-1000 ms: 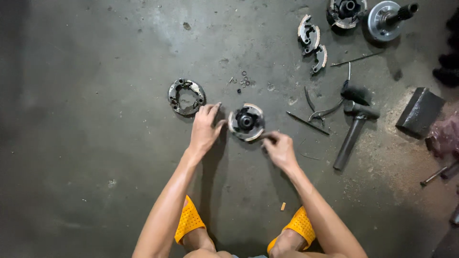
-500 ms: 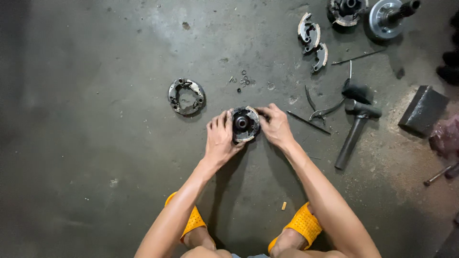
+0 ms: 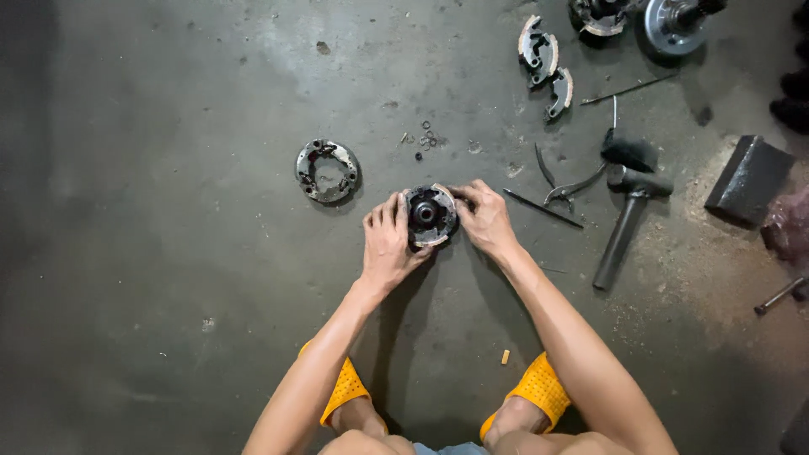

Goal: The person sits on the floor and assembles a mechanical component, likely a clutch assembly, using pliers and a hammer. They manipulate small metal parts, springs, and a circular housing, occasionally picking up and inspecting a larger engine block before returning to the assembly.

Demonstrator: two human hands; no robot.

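- Two hands work on one round metal part [image 3: 431,216] in the head view; it lies on the concrete floor [image 3: 168,295] just ahead of the person's knees, between the two palms.
- The left hand [image 3: 388,244] cups the part's left rim, fingers curled over the edge and gripping it.
- The right hand [image 3: 483,216] pinches the part's upper right edge with its fingertips, so both hands are clenched on the same piece.
- Judging by the layout, the job looks mid-way: a flat ring-shaped plate [image 3: 327,171] lies apart to the left, a few small washers [image 3: 424,138] sit loose above the part, and two curved shoes [image 3: 543,61] lie well apart at the top, so several pieces are off and not yet back together.
- The round part is dark and greasy at its hub, with pale worn pads along the rim.
- The plate is dull grey steel with cut-outs.
- To the right lie pliers [image 3: 566,187], a thin rod [image 3: 542,207] and a dark hammer [image 3: 628,215] with a thick handle.
- The floor is rough, stained and dusty; orange slippers [image 3: 539,389] show below.
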